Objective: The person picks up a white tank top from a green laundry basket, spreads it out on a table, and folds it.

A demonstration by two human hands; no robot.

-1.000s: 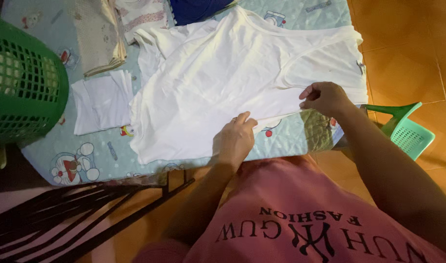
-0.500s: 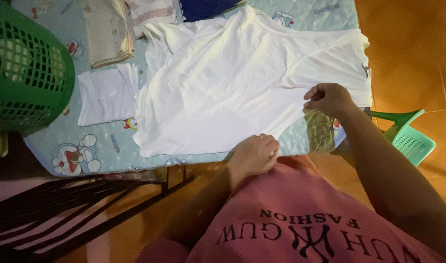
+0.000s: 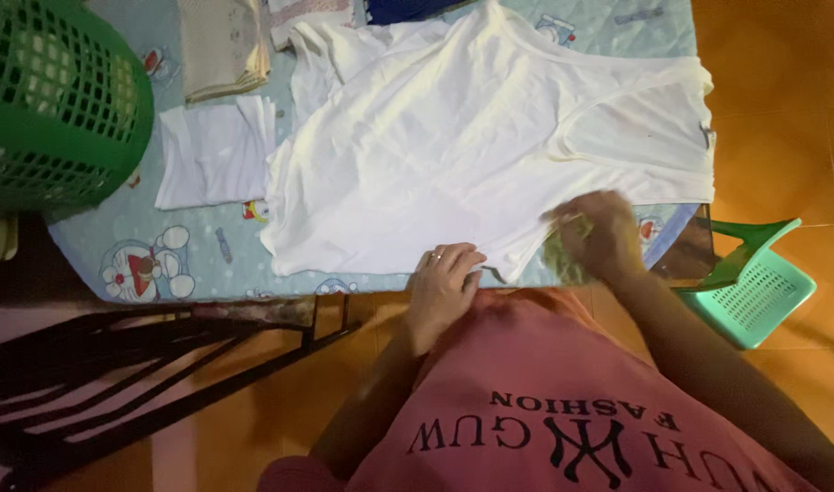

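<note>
- white shirt (image 3: 453,155) is spread flat on the cartoon-print mat (image 3: 198,273), hem at the near edge
- left hand (image 3: 442,284) fingers resting on the hem, not clenched
- right hand (image 3: 592,239) is blurry, can't tell its grip
- green basket (image 3: 52,109) at the left corner

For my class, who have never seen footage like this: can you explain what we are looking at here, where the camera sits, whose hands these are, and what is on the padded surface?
The camera is worn on a person's head and looks down, so both arms belong to that person. There is no machine. A white shirt lies spread on a light blue padded cover printed with cartoon figures. The left hand rests on the shirt's near edge. The right hand is blurred at that same edge, so its grip cannot be judged. Beside the shirt lie a folded white cloth and a folded beige cloth. A green laundry basket stands at the far left, and a teal plastic scoop lies on the orange floor.
</note>
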